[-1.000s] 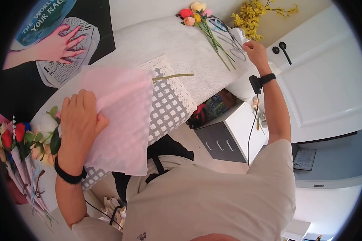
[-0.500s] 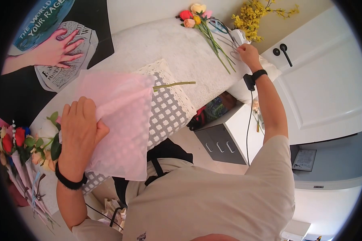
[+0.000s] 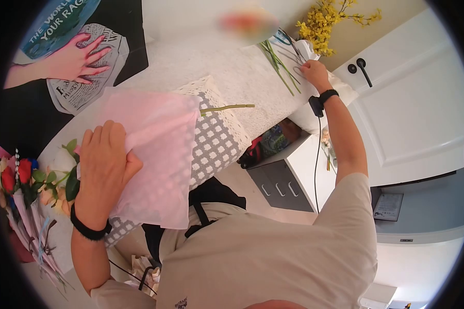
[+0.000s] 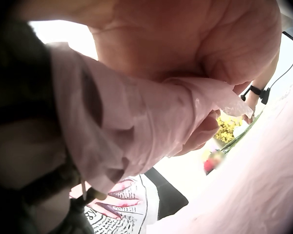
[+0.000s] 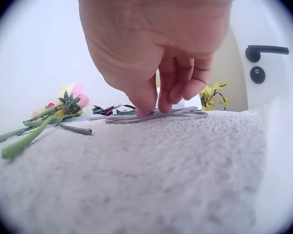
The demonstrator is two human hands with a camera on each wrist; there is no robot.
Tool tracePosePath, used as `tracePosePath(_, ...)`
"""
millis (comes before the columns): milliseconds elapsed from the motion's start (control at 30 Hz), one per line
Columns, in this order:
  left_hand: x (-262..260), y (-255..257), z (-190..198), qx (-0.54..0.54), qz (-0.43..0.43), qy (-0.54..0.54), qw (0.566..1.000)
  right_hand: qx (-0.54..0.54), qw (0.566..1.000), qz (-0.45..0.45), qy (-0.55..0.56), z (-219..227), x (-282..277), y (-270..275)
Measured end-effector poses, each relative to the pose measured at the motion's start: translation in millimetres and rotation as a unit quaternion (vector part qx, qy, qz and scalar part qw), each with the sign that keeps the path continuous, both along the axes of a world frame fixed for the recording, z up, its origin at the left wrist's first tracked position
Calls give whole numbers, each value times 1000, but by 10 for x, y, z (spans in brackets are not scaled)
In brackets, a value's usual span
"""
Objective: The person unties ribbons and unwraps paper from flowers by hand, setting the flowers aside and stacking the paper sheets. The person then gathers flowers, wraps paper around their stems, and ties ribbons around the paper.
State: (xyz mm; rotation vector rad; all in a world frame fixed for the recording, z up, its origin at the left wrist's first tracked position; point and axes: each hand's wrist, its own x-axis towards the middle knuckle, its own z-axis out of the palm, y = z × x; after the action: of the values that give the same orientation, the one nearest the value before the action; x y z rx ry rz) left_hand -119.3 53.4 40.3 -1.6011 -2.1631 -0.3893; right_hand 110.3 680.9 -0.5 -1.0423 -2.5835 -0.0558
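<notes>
My left hand grips the gathered pink wrapping paper, and in the left wrist view its fingers curl round the rolled paper. A green stem sticks out of the paper's right side. At the back right, my right hand reaches down to a grey cord. The right wrist view has thumb and finger of the right hand pinching the looped grey cord on the white cloth.
Cut flower stems lie left of the right hand; their heads are blurred. Wrapped bouquets lie at the far left. A patterned cloth lies under the paper. Yellow blossoms stand behind. A cabinet stands below the table edge.
My right hand has come down and slightly left onto the grey cord. My left hand keeps its hold on the pink paper. The flower heads at the back are now blurred.
</notes>
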Motion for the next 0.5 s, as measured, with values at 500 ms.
tracePosePath(500, -28, -5, -84, 9, 12, 17, 1000, -301, 806, 358, 363, 1484, -966, -2585)
